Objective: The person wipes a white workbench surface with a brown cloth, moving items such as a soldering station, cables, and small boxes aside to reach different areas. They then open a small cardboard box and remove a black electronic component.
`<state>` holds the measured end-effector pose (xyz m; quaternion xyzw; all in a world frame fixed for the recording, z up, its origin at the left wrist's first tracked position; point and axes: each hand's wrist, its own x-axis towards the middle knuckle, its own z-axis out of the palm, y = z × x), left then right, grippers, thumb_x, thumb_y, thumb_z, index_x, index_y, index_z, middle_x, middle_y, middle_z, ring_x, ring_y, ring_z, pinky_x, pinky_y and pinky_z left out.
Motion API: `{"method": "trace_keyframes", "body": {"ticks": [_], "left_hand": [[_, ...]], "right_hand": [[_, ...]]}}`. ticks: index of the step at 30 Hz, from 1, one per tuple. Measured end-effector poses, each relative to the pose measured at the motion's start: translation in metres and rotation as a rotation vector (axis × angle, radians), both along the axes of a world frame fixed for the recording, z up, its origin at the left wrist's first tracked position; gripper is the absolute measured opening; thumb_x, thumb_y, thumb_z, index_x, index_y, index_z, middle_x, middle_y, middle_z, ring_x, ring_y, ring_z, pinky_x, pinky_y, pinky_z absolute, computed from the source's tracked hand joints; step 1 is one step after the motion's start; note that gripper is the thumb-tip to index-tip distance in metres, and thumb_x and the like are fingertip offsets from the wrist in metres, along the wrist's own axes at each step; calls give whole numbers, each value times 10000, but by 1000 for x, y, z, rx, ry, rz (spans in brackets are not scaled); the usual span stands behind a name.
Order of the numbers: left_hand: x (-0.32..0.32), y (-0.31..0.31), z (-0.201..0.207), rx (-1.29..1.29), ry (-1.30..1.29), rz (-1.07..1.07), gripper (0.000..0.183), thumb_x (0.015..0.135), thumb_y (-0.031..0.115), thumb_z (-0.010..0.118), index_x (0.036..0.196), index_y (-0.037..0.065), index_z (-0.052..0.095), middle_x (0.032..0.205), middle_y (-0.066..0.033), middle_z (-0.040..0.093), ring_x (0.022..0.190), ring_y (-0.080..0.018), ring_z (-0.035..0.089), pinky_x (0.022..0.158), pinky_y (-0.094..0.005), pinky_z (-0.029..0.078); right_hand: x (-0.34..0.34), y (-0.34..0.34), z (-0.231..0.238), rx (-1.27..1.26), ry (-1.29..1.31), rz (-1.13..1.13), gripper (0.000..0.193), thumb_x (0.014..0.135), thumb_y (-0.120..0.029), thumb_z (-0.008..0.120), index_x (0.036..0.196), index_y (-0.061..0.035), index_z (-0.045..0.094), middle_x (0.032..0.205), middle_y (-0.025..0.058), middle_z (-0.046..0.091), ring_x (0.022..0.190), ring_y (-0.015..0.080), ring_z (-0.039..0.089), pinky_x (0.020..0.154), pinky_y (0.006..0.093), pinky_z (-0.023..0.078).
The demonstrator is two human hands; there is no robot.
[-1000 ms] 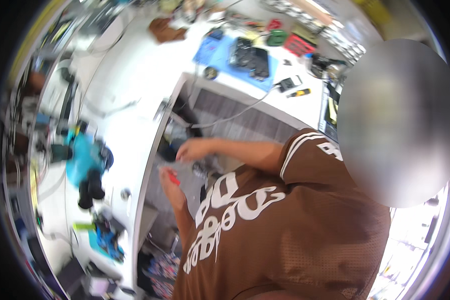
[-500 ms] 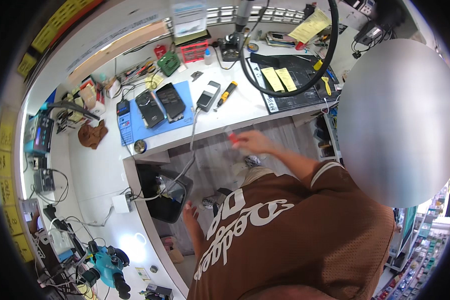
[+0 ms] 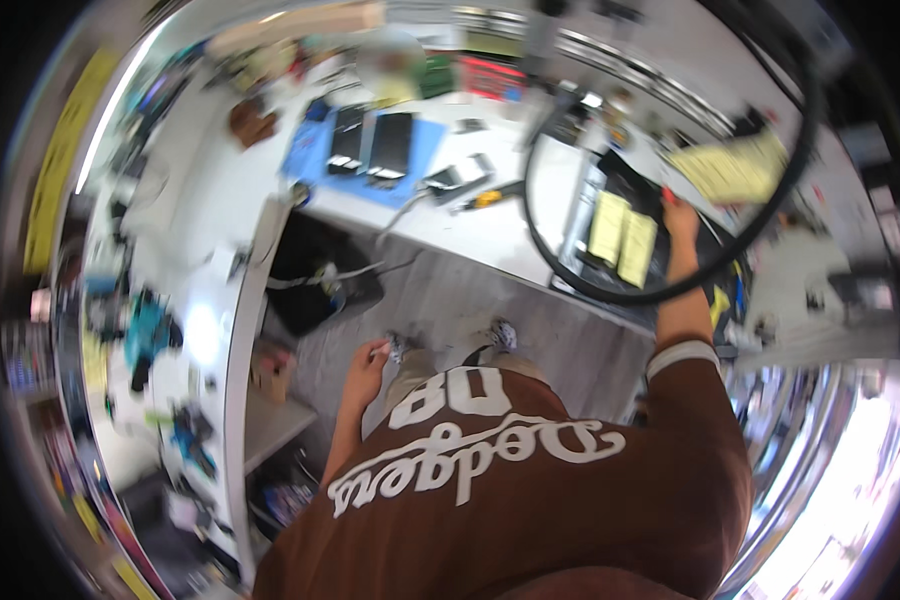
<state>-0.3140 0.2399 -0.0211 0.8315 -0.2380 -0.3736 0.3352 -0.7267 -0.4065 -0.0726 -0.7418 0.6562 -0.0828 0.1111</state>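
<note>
1. The right grip (image 3: 682, 218) is closed around a small red piece (image 3: 669, 195), which shows at the fingertips, on the side facing away from the body; blur hides its exact shape.
2. That red piece is above the far-right part of the white tabletop (image 3: 470, 236), over or beside a dark mat (image 3: 620, 165); whether it touches the mat cannot be told.
3. Two yellow slips (image 3: 608, 228) lie on the mat, just left of the right grip. A larger yellow sheet (image 3: 732, 170) is near it, farther to the right.
4. A black ring (image 3: 537, 218) frames the right grip in this view, its lower rim crossing in front of the forearm.
5. The left grip (image 3: 366, 365) hangs low over the grey floor (image 3: 450, 290), well apart from the red piece and near a black bin (image 3: 305, 245). Its fingers are blurred, so I cannot tell whether they are released or clenched.
6. Left of the ring, a yellow-and-black tool (image 3: 488, 198) lies beside a grey-and-white device (image 3: 458, 176). Beyond them, a blue mat (image 3: 300, 160) carries two dark flat devices (image 3: 390, 145).
</note>
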Motion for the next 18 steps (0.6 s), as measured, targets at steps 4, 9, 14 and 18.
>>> {"method": "trace_keyframes", "body": {"ticks": [4, 9, 14, 18], "left_hand": [[-14, 31, 2, 42, -32, 280, 420, 1031, 369, 642, 1273, 30, 695, 1257, -177, 663, 1089, -270, 657, 989, -381, 498], [-17, 61, 8, 19, -39, 429, 425, 1039, 361, 628, 1318, 43, 671, 1283, -155, 671, 1089, -259, 659, 990, -377, 501], [21, 71, -9, -91, -116, 566, 362, 1041, 293, 629, 1293, 38, 672, 1181, -154, 671, 1000, -238, 668, 928, -367, 524], [97, 63, -10, -220, 52, 589, 298, 1066, 234, 586, 1280, 47, 677, 937, -99, 680, 857, -166, 649, 818, -333, 526]], "right_hand": [[5, 10, -15, -113, -318, -39, 526, 955, -450, 692, 1252, -18, 736, 1186, 223, 748, 1119, 385, 710, 993, 447, 528], [4, 129, 11, -393, -614, -11, 396, 1068, -339, 609, 1198, 20, 711, 1163, 192, 740, 1069, 321, 701, 963, 401, 531], [101, 344, 53, 166, -574, 148, 423, 1056, -284, 641, 756, -1, 733, 627, 42, 567, 620, 112, 476, 584, 333, 395], [241, 427, 73, 450, -548, 499, 406, 1041, -337, 657, 814, -19, 765, 613, 59, 594, 576, 115, 506, 564, 319, 405]]}}
